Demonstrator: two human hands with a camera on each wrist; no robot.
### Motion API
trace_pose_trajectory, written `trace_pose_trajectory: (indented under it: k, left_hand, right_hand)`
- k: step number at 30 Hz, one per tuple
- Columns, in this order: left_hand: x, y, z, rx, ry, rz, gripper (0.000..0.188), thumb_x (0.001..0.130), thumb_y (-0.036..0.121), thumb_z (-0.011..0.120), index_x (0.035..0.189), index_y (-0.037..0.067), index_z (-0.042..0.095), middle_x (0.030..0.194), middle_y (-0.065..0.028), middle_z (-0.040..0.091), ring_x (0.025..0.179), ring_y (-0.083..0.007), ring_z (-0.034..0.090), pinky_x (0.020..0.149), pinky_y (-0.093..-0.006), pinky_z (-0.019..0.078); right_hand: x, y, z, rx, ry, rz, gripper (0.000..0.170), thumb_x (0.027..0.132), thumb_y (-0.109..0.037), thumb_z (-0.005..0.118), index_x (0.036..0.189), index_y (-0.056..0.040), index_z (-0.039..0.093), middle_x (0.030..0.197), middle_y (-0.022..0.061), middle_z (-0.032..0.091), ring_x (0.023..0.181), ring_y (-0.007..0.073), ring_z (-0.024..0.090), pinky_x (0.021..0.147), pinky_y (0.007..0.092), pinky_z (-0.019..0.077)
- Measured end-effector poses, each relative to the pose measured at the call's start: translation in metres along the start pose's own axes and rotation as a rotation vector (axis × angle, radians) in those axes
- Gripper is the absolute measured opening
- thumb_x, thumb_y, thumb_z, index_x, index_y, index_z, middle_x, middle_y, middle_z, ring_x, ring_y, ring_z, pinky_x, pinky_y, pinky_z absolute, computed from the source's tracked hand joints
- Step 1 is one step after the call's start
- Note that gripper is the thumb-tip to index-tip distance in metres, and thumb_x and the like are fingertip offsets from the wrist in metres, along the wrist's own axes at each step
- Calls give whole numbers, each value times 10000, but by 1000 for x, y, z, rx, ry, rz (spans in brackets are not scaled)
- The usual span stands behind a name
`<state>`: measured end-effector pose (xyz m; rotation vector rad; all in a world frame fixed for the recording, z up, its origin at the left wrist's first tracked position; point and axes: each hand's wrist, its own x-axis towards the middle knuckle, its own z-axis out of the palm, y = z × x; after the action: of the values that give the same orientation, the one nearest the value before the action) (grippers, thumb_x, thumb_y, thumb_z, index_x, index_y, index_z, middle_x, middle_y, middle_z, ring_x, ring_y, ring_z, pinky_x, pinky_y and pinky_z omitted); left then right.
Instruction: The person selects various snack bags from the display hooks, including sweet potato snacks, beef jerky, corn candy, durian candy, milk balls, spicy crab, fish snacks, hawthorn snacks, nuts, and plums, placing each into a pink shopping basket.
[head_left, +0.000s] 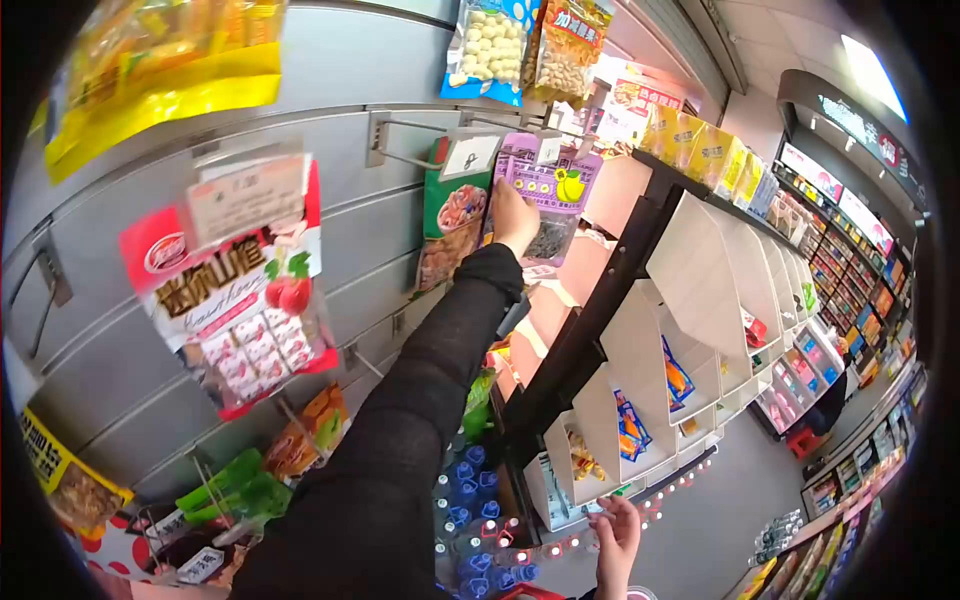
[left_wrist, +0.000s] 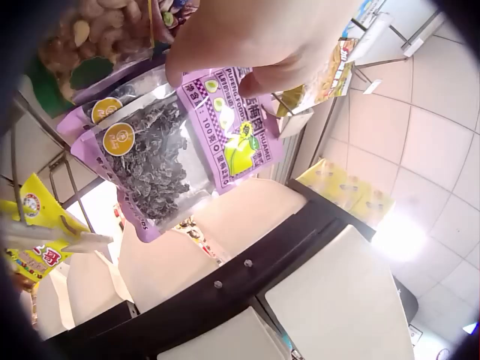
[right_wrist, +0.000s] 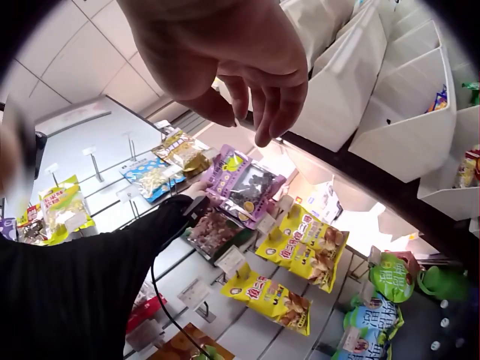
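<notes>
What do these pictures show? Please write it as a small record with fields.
Left hand: left hand grips the edge of a purple plastic bag
Bag contents: dark dried pieces, behind a clear window
Right hand: right hand holds nothing, fingers loosely bent
Wall: grey slatted panel with metal hooks
Beside the bag: green packet with a picture of food
Rack: white plastic bins on a black frame
</notes>
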<state>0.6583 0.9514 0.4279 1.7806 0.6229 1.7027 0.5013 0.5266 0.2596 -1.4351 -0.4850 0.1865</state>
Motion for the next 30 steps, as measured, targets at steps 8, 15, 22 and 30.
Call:
trace_pose_trajectory:
  k: [8, 15, 22, 30]
  left_hand:
    - [18, -21, 6, -44, -73, -32, 291, 709, 169, 574, 905, -29, 490, 839, -206, 519, 838, -349, 496, 720, -405, 396]
    - [14, -27, 12, -142, -258, -9, 261, 746, 242, 542, 750, -19, 537, 701, -208, 539, 699, -356, 520, 626, -411, 396]
    - [10, -3, 1, -233, -134, 54, 220, 823, 178, 413, 756, -19, 484, 740, -224, 521, 728, -397, 484, 616, -431, 367]
    - [15, 4, 8, -250, -159, 16, 227, 825, 182, 410, 780, -24, 496, 768, -223, 531, 761, -389, 491, 640, -421, 373]
  right_hand:
    - [-8, 14, -10, -89, 42, 163, 357, 815, -6, 471, 1163, -16, 392, 1073, 100, 488, 935, 163, 494, 782, 266, 415]
    - [-12, 17, -4, -117, 51, 147, 360, 809, -13, 487, 1158, -19, 396, 1038, 96, 487, 904, 162, 495, 762, 267, 426]
    - [-19, 18, -4, -102, 65, 181, 353, 812, -26, 492, 1152, -20, 396, 1024, 96, 484, 888, 162, 494, 762, 274, 431]
    - [-28, 12, -9, -48, 73, 138, 340, 817, -28, 483, 1148, -26, 402, 1002, 85, 492, 867, 154, 497, 762, 277, 431]
